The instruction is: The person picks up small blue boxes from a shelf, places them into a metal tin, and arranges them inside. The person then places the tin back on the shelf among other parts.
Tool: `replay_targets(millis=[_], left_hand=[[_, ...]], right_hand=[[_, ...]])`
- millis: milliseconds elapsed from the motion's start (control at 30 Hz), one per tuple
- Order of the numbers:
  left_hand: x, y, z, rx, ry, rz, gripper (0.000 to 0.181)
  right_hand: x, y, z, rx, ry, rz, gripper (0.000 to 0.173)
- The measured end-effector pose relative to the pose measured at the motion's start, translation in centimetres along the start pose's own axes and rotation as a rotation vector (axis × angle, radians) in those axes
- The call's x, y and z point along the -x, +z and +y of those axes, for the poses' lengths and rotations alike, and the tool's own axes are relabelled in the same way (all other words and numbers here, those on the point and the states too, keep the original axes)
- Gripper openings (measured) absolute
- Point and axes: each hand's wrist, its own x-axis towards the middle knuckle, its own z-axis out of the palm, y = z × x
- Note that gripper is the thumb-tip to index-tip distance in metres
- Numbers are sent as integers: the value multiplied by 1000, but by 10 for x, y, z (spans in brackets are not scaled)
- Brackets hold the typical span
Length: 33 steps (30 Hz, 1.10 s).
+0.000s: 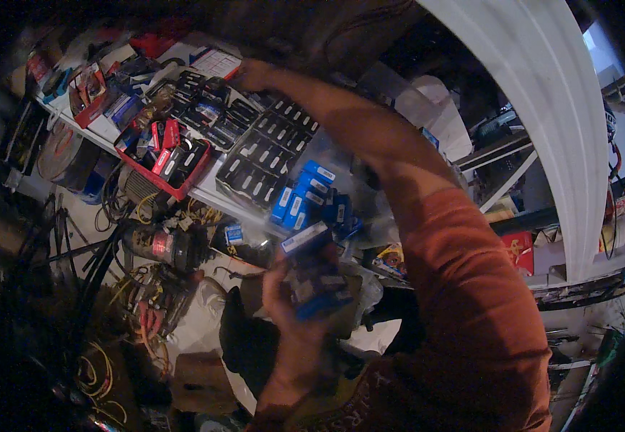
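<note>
My left hand (277,294), low in the middle, holds several small boxes in a blurred stack; a blue box with a white label (304,238) tops it. My right arm stretches over the table to the far side. There my right hand (252,76) is at the edge of a white and red box (216,62); its fingers are too dark and blurred to show whether they grip it. Between the hands, a group of blue boxes with white labels (296,205) stands on the table, beside rows of black boxes with white labels (261,162) in a clear plastic-like wrap.
A red tray (182,191) with red and black boxes sits at the white table's edge (209,201). Another red box (86,114) stands farther left. Cables and a dark cylindrical machine (155,245) lie below. A cardboard box (204,380) is on the floor. A white curved panel (550,108) rises at right.
</note>
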Motion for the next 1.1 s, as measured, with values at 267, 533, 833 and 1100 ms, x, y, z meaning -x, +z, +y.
replay_targets(millis=[267,533,833,1100], left_hand=[[8,18,3,-16,100,97,47],[-3,-2,6,7,107,-50,49],[-8,-17,13,73,111,-77,44],[-3,-1,15,122,132,-55,45]], right_hand=[[50,-21,43,-793,-117,54,37],[137,-13,-2,-1920,-118,-429,40],[188,-27,-42,-1919,-253,-614,41],[237,-18,-78,-1918,2,-309,40]])
